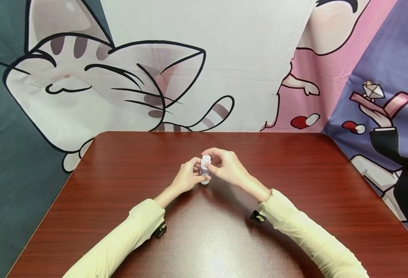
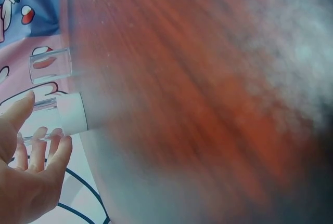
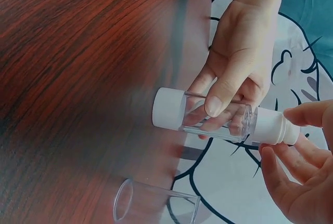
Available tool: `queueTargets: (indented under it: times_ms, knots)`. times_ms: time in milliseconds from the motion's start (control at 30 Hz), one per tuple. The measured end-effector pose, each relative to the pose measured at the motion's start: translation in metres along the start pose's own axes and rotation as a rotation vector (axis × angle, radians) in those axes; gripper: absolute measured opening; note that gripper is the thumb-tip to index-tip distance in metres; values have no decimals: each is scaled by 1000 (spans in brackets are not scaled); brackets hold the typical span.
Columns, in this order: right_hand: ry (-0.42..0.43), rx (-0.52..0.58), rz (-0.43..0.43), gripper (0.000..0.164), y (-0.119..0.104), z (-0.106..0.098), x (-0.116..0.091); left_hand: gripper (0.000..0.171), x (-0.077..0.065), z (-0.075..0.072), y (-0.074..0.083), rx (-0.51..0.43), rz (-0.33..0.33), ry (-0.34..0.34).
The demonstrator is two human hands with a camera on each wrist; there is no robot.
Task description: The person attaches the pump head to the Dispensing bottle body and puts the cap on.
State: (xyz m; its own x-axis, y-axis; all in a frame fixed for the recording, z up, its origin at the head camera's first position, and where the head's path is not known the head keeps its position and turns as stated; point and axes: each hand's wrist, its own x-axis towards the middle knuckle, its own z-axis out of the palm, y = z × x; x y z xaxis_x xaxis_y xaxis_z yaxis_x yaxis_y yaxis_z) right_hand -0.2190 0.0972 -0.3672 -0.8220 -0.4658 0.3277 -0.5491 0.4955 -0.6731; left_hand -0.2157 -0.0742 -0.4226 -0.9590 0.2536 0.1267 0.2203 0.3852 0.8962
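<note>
A small clear bottle (image 1: 205, 170) with a white base (image 3: 169, 108) and a white pump top (image 3: 268, 125) stands upright between both hands, near the middle of the table. My left hand (image 1: 186, 177) grips its see-through body, thumb on the near side and fingers curled round behind. From the right, my right hand (image 1: 229, 166) pinches the white top between thumb and fingers. Beside the bottle is a clear cylindrical cap (image 3: 156, 203), which also shows in the left wrist view; neither hand touches it. The bottle looks see-through, with no label visible.
Beneath the hands lies a reddish-brown wooden table (image 1: 137, 162) with rounded far corners and a bright glare at the near middle. Behind its far edge hangs a cartoon cat curtain (image 1: 190, 77). Dark wrist straps (image 1: 160, 229) show at the cuffs.
</note>
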Motion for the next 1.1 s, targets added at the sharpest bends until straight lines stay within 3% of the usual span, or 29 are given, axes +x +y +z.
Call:
queueTargets:
  times_ms: [533,1100]
  knots:
    - [7,54,34,27,3,2,-2,45,1,1,-1,1,-1,1]
    - [70,-100,6,27,6,6,5,44,1,-1,-2,8,21,3]
